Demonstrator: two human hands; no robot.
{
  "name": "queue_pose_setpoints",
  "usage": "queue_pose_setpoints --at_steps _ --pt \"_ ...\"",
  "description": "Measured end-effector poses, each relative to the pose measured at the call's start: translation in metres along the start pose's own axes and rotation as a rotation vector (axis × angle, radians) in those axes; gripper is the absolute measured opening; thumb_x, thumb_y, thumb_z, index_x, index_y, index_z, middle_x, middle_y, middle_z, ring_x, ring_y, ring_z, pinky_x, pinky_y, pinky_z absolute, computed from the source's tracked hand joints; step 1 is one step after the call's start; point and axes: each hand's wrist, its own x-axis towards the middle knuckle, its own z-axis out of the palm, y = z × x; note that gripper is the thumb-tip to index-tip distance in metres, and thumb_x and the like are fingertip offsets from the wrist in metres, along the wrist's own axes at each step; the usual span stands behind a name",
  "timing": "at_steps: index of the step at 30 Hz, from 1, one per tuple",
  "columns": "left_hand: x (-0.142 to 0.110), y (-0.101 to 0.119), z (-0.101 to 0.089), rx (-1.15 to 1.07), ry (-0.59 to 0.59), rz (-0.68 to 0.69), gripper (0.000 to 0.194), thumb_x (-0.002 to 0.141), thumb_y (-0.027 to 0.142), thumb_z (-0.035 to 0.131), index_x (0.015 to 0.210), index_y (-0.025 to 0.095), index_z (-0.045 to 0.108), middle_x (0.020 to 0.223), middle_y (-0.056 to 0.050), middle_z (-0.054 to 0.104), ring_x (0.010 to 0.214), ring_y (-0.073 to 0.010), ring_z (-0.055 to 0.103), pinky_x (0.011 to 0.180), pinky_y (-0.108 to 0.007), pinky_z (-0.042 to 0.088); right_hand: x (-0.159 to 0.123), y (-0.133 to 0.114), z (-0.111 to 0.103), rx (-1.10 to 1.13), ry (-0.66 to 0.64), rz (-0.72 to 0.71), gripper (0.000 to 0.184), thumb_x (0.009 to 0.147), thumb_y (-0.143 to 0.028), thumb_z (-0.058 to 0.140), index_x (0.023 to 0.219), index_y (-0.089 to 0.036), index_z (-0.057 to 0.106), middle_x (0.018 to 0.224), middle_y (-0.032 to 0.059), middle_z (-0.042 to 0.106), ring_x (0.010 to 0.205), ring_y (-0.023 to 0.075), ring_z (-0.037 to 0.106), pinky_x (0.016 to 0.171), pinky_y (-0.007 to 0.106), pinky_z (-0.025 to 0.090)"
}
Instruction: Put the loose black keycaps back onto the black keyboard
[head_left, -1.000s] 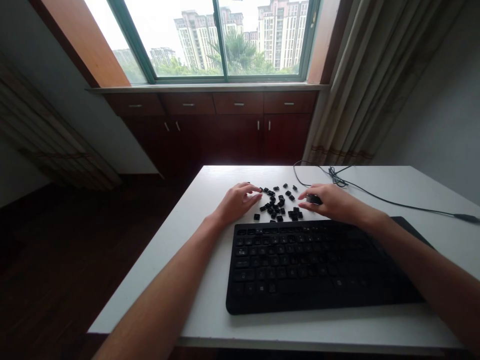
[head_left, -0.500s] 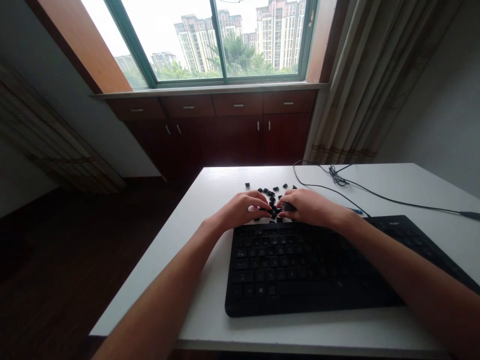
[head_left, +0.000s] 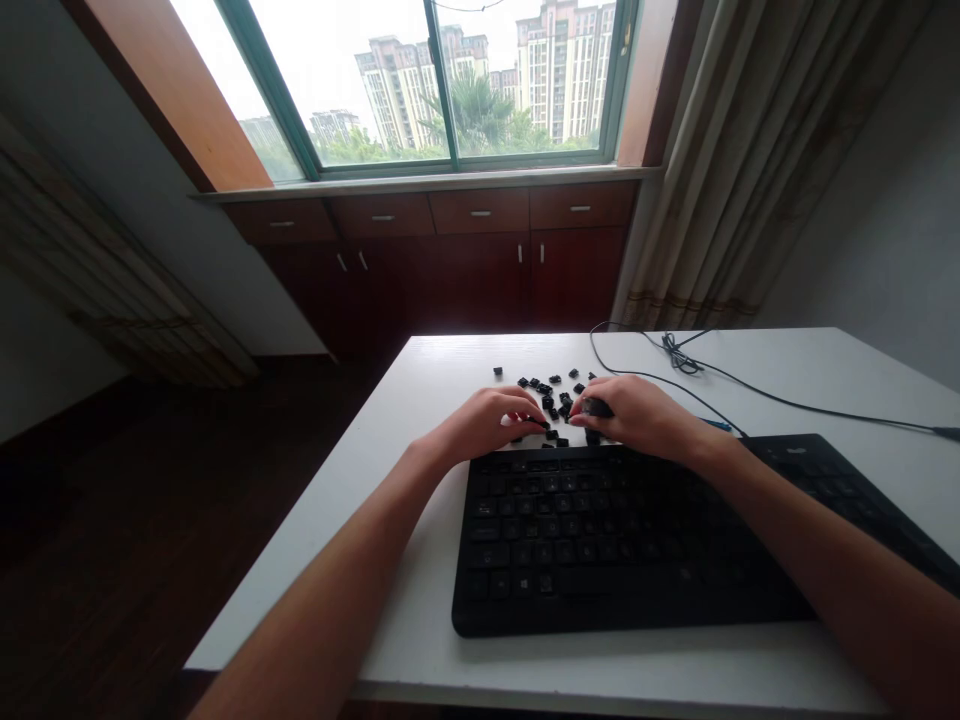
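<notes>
A black keyboard (head_left: pixel 615 578) lies on the white table, with several loose black keycaps (head_left: pixel 546 402) scattered behind it. My left hand (head_left: pixel 501 420) is at the left of the keycaps, thumb and fingers pinched on a small black piece that looks like a keycap. Opposite it, my right hand (head_left: pixel 637 412) curls its fingers around a small dark object (head_left: pixel 598 407), whose kind I cannot make out. Its fingertips are close to the loose pieces. My right forearm crosses over the keyboard and hides part of its keys.
A black cable (head_left: pixel 795 405) runs across the right of the white table (head_left: pixel 409 610), bundled near the back edge. A thin blue item (head_left: pixel 716 424) shows behind my right wrist. Dark red cabinets (head_left: pixel 450 280) stand beyond, under a window; a curtain (head_left: pixel 690 200) hangs on the right.
My right hand moved left toward my left hand, then slightly back right. My left hand shifted right and closer to the keyboard, and its fingers closed into a pinch.
</notes>
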Motion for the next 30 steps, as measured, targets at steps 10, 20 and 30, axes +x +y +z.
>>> queue_pose_setpoints --at_steps 10,20,30 --pt "0.001 0.0 0.004 -0.041 0.041 -0.098 0.025 0.087 0.042 0.07 0.104 0.025 0.077 0.099 -0.006 0.069 0.072 -0.0141 0.061 0.071 -0.028 0.053 -0.002 0.011 -0.02 1.602 -0.126 0.379 0.026 0.084 -0.033 0.077 0.089 -0.01 0.067 0.084 0.0004 0.056 0.051 -0.0006 0.031 0.036 0.007 0.028" --pt "0.005 -0.003 0.012 -0.086 0.071 -0.164 0.025 0.084 0.043 0.074 0.1 0.025 0.079 0.094 -0.004 0.068 0.072 -0.0127 0.059 0.072 -0.027 0.052 0.0 0.017 -0.015 1.586 -0.181 0.431 0.019 0.082 -0.026 0.079 0.085 -0.011 0.068 0.087 0.0032 0.06 0.051 0.0 0.037 0.034 0.006 0.033" --pt "0.006 -0.001 0.016 -0.132 0.127 -0.201 0.029 0.084 0.048 0.073 0.096 0.022 0.078 0.096 -0.005 0.07 0.074 -0.0145 0.064 0.071 -0.027 0.054 0.0 0.024 -0.013 1.456 -0.096 0.447 0.02 0.079 -0.028 0.082 0.086 -0.012 0.071 0.09 0.004 0.061 0.053 0.0003 0.038 0.034 0.007 0.03"
